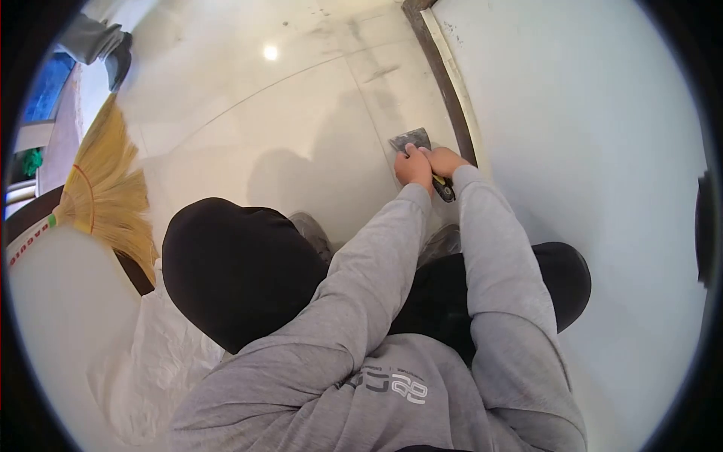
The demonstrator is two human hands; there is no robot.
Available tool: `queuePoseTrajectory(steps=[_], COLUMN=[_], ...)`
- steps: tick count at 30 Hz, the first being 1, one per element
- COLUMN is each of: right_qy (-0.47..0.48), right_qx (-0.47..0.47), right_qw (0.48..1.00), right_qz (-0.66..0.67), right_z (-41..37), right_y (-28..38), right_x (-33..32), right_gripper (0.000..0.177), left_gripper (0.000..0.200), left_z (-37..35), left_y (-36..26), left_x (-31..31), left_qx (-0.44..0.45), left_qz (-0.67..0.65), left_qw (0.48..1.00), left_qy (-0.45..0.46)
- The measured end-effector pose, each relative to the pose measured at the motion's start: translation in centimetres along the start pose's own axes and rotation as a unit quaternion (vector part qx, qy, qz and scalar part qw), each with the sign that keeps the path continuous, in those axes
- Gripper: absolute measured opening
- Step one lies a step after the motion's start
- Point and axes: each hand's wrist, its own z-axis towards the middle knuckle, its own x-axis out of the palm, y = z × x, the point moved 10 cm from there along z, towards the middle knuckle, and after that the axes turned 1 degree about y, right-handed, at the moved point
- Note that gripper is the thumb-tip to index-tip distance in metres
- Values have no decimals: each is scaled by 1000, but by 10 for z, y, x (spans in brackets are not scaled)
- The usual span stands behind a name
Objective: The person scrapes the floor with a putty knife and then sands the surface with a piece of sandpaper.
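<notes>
Both of my hands are together on a putty knife [411, 138] low over the tiled floor, close to the dark baseboard. Its wide grey blade points away from me, and the black and yellow handle end sticks out below my hands. My left hand [414, 167] is closed around it near the base of the blade. Against it, my right hand [446, 161] is closed on the handle from the other side. The fingers partly hide the middle of the tool.
White wall [587, 151] rises at right above the dark baseboard [452, 98]. A straw broom [105, 196] leans at left beside clear plastic sheeting [162, 354]. Another person's shoe [118, 62] stands at upper left. Dark smudges mark the glossy floor [241, 98].
</notes>
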Motion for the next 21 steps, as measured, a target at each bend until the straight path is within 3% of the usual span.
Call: queuePoseTrajectory(steps=[3, 5, 6, 10, 12, 13, 15, 17, 18, 20, 21], right_qy=[-85, -105, -128, -93, -150, -145, -35, -52, -72, -85, -93], right_qx=[68, 60, 53, -17, 13, 8, -14, -18, -13, -77, -78], right_qw=[993, 991, 988, 994, 986, 987, 999, 998, 996, 992, 993], right_qz=[33, 51, 75, 53, 78, 75, 0, -31, -55, -51, 8], right_z=[-5, 3, 11, 99, 133, 120, 73, 79, 80, 57, 51], right_y=[-10, 5, 14, 49, 50, 58, 93, 101, 102, 124, 126], right_x=[-21, -32, -41, -45, -64, -78, -108, -142, -160, -198, -213], right_gripper=[60, 60, 59, 61, 62, 62, 60, 58, 56, 58, 57], left_gripper=[40, 47, 47, 48, 44, 44, 43, 41, 41, 25, 25], left_z=[-21, -33, -35, -36, -33, -45, -80, -86, -100, -142, -155], left_y=[-27, -71, -90, -170, -210, -232, -307, -357, -381, -440, -461], left_x=[-8, -23, -27, -19, -2, -7, -23, -26, -33, -23, -27], left_qx=[4, 106, 107, 210, 264, 265, 329, 357, 360, 389, 392], left_qz=[52, 127, 127, 42, -156, -157, -211, -279, -282, -122, -126], left_qw=[996, 975, 974, 966, 950, 949, 920, 891, 889, 911, 909], left_qy=[-66, -149, -156, -143, -65, -72, -30, 16, 10, 68, 60])
